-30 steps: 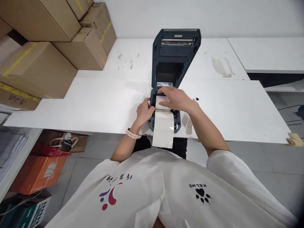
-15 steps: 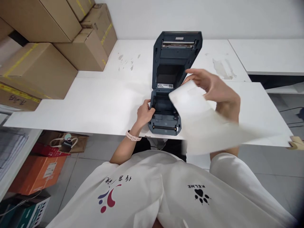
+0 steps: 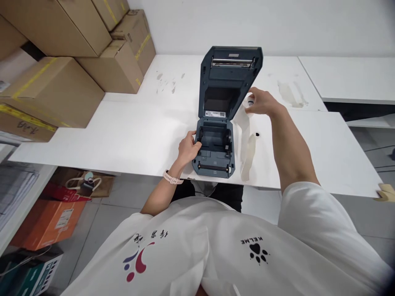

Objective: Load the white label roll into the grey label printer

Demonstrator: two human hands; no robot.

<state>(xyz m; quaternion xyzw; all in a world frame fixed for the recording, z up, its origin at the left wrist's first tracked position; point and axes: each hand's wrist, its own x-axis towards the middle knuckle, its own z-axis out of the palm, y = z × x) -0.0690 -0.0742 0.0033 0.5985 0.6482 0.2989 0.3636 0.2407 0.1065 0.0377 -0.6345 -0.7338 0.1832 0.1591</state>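
A dark grey label printer (image 3: pixel 215 155) stands on the white table with its lid (image 3: pixel 229 76) raised and its inner bay exposed. My left hand (image 3: pixel 189 148) grips the left wall of the printer body, thumb over the rim. To the right of the lid, my right hand (image 3: pixel 261 102) holds a small white roll of label paper (image 3: pixel 247 102) by its edge. A loose strip of label paper (image 3: pixel 248 152) hangs from the roll and trails along the table towards the front edge, beside the printer. My right fingertips are partly hidden behind the roll and lid.
Cardboard boxes (image 3: pixel 57 90) are stacked on the table's left end. A small round hole (image 3: pixel 257 134) shows in the white tabletop (image 3: pixel 138 135). An orange box (image 3: pixel 51 220) sits on the floor at lower left. A white wall (image 3: pixel 277 24) stands behind.
My right hand has moved back and slightly left, beside the lid. The wide sheet of paper that was blurred in front of my right arm now lies as a narrow strip. My left hand stays put.
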